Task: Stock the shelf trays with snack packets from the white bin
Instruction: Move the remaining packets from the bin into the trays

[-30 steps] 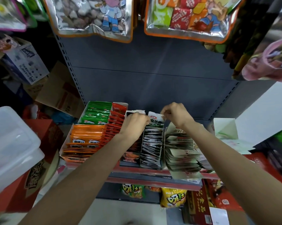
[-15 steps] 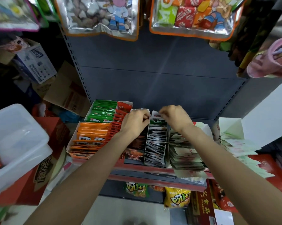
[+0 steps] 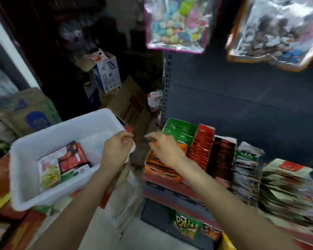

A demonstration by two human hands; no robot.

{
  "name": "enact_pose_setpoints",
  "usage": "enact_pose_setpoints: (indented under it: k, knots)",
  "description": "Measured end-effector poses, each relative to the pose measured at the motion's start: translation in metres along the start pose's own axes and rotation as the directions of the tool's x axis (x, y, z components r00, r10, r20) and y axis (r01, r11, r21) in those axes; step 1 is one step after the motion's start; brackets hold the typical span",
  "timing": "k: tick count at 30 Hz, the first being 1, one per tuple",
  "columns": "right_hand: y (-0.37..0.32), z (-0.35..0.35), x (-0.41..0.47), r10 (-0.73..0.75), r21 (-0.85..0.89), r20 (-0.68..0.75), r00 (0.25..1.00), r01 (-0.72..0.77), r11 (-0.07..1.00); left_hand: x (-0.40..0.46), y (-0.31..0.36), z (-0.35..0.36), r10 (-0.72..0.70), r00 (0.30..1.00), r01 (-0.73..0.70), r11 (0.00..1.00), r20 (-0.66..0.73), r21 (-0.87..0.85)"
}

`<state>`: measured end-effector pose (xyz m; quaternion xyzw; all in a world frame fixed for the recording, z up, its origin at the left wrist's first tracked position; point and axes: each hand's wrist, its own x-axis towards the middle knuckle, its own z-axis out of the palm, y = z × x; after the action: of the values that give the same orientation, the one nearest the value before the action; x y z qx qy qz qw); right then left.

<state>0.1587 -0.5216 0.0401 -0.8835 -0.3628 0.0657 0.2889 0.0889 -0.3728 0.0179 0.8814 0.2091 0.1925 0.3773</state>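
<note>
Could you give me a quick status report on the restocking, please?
Left hand over the white bin's right rim, right hand above the orange packets; both loosely curled, apparently empty. Packets left in bin. Nothing in the way.

Dim indoor light, dark upper left corner. Heavy motion blur across the whole frame, worst at right packet stacks (image 3: pixel 287 192). Glare on hanging foil bags (image 3: pixel 278 29). Wide-angle bending at edges.

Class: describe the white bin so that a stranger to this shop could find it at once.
Start at the grey shelf with its rows of snack packets, then look left across the gap. There the white bin sits on red cartons, a few packets in its bottom. It is the only plain white plastic tub among brown and printed cardboard boxes.
</note>
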Motion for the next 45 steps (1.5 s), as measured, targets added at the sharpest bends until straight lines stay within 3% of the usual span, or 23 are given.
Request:
enact_pose_setpoints:
  k: [5,8,11,13,16,20,22,28,31,33,38,41,45]
  knots:
    - [-0.07,0.081,0.065,0.021,-0.011,0.171,0.985,-0.02,1.0,0.026,-0.117,-0.079,-0.182,0.981,0.169,0.971,0.069,0.169]
    - [-0.096,0.13,0.096,0.111,-0.059,0.323,0.94,-0.097,0.994,0.038,-0.18,-0.11,-0.188,0.953,0.082,0.917,0.239,0.39]
    - [-0.112,0.171,0.114,0.187,-0.109,0.472,0.862,-0.153,0.982,0.043,-0.217,-0.126,-0.297,0.802,-0.077,0.809,0.518,0.583]
    - [-0.122,0.191,0.121,0.2,-0.123,0.514,0.834,-0.16,0.98,0.045,-0.228,-0.132,-0.351,0.756,-0.151,0.728,0.553,0.668]
    - [-0.133,0.213,0.129,0.215,-0.132,0.493,0.843,-0.171,0.976,0.05,-0.242,-0.137,-0.421,0.753,-0.1,0.686,0.506,0.721]
    - [-0.134,0.23,0.132,0.366,-0.247,0.533,0.763,-0.274,0.929,0.05,-0.253,-0.137,-0.508,0.681,-0.026,0.703,0.527,0.711]
    - [-0.134,0.233,0.133,0.412,-0.291,0.516,0.751,-0.299,0.909,0.049,-0.255,-0.137,-0.495,0.684,-0.024,0.719,0.536,0.695]
    - [-0.117,0.222,0.143,0.501,-0.264,0.314,0.806,-0.433,0.862,0.049,-0.251,-0.133,-0.47,0.726,0.01,0.737,0.502,0.676]
    - [-0.102,0.208,0.147,0.485,-0.178,0.216,0.847,-0.454,0.873,0.051,-0.245,-0.126,-0.337,0.809,-0.06,0.768,0.482,0.638]
    - [-0.095,0.198,0.151,0.468,-0.033,0.194,0.862,-0.471,0.881,0.056,-0.237,-0.12,-0.189,0.85,-0.102,0.856,0.491,0.506]
    - [-0.093,0.179,0.151,0.471,0.292,0.11,0.875,-0.482,0.826,0.063,-0.216,-0.105,-0.028,0.801,-0.145,0.96,0.598,0.239]
    - [-0.098,0.165,0.146,0.551,0.538,0.102,0.828,-0.512,0.67,0.066,-0.208,-0.098,-0.017,0.784,-0.153,0.963,0.62,0.221]
    - [-0.098,0.139,0.137,0.608,0.721,0.148,0.78,-0.506,0.474,0.076,-0.189,-0.094,0.114,0.836,-0.324,0.892,0.537,0.316]
